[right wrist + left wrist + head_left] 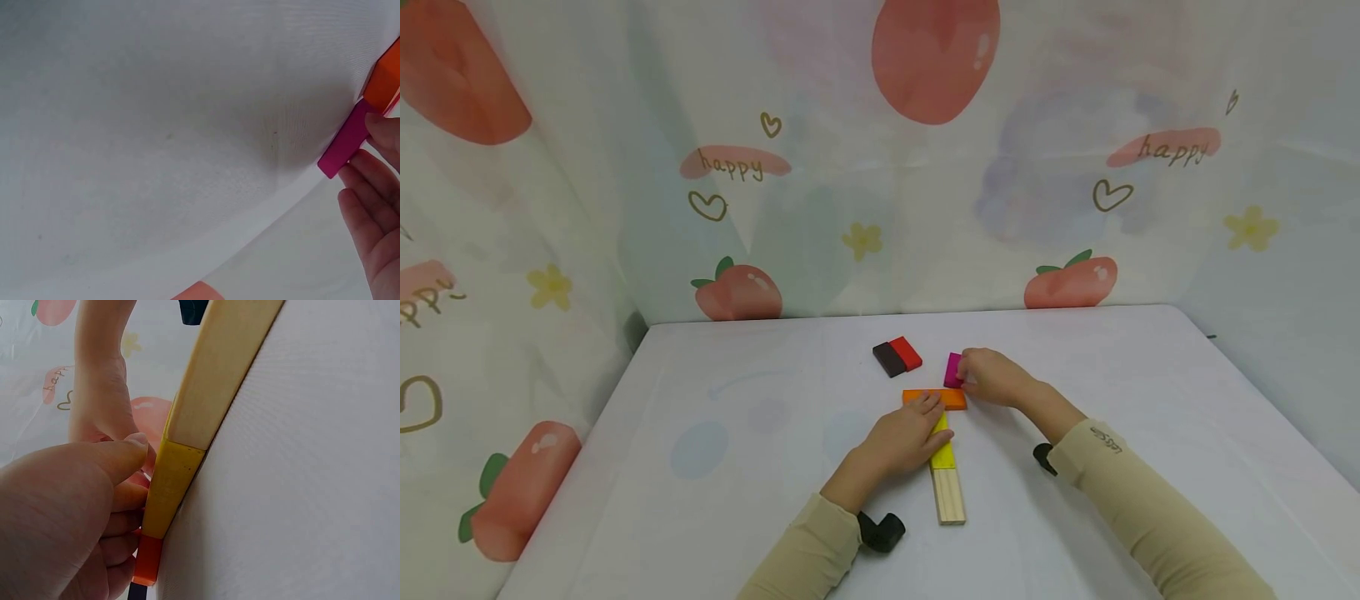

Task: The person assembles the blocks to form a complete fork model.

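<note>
Head: left hand (898,437), fingers extended, touches orange block (956,402), thumb over yellow block (944,457); right hand (998,379) pinches magenta block (952,369) beyond orange's right end. Left wrist: wooden block (219,372) meets yellow's near end. Right wrist: magenta touches orange.

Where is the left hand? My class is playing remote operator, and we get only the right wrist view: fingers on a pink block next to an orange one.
Observer: In the head view, the left hand lies palm down, its fingers reaching over the orange block.
Operator: What runs from the orange block toward the near edge?
Observer: A yellow block, with a plain wooden block end to end after it.
Operator: Is anything set apart from that line?
Observer: Yes, a black block lies beside a red block, farther back and to the left.
</note>
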Demonstrator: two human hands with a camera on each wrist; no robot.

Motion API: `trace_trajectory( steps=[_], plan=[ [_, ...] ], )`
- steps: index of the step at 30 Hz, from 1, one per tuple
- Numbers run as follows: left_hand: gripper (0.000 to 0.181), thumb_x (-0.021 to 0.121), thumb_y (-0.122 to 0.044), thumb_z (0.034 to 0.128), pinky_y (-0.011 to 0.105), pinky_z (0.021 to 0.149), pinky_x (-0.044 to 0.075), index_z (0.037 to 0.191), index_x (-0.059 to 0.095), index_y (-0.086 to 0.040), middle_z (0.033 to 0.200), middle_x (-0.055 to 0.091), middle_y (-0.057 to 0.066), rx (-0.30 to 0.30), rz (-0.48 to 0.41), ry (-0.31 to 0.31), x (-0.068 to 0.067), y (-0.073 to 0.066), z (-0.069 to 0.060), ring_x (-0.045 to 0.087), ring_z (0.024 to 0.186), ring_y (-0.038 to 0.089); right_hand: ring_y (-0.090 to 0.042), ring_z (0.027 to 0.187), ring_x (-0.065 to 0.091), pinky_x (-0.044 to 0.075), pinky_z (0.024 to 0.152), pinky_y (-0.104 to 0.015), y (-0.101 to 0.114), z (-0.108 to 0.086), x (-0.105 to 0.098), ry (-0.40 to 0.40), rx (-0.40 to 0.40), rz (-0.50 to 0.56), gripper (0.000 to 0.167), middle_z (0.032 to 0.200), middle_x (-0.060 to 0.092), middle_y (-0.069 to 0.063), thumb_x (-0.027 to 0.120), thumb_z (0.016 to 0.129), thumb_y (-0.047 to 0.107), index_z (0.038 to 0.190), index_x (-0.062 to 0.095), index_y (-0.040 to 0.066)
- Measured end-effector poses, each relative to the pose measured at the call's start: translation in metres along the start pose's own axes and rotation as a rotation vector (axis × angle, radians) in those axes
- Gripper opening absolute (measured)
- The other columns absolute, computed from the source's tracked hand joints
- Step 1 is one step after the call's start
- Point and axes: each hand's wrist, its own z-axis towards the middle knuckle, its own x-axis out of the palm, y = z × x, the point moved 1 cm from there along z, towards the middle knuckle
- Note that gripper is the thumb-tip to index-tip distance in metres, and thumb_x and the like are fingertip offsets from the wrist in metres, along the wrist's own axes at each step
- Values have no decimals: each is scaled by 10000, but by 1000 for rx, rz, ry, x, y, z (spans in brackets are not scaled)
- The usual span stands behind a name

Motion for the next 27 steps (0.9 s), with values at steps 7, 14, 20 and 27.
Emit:
trace_trajectory(
  steps=[7, 14, 20, 27],
  plan=[
    [586, 407, -444, 958, 314, 1037, 302, 1408, 370, -71, 1447, 342, 53, 8, -1, 3, 1, 1, 1, 254, 1341, 169, -193, 774, 565, 508, 811, -364, 1, -2, 0, 4, 9, -6, 120, 809, 591, -28, 720, 786, 67, 896, 702, 21],
    [587, 396, -452, 959, 308, 1041, 292, 1405, 376, -70, 1448, 340, 48, 4, 4, 9, 1, 1, 1, 238, 1346, 161, -182, 747, 551, 511, 799, -351, 1, -2, -1, 5, -21, -19, 92, 786, 578, -21, 718, 786, 60, 869, 704, 24],
    [591, 403, -450, 957, 311, 1038, 299, 1410, 368, -73, 1451, 337, 45, 3, -4, 7, 1, 1, 1, 240, 1346, 158, -180, 746, 550, 512, 798, -347, 0, -2, -1, 14, -28, -19, 87, 790, 577, -23, 719, 784, 57, 866, 705, 29],
    [586, 394, -448, 961, 311, 1045, 286, 1408, 369, -70, 1451, 335, 48, 5, 0, 10, -1, 1, 0, 231, 1348, 161, -189, 754, 549, 509, 804, -356, 1, -2, -1, 16, -22, -11, 84, 795, 576, -26, 714, 786, 51, 866, 701, 28]
  ],
)
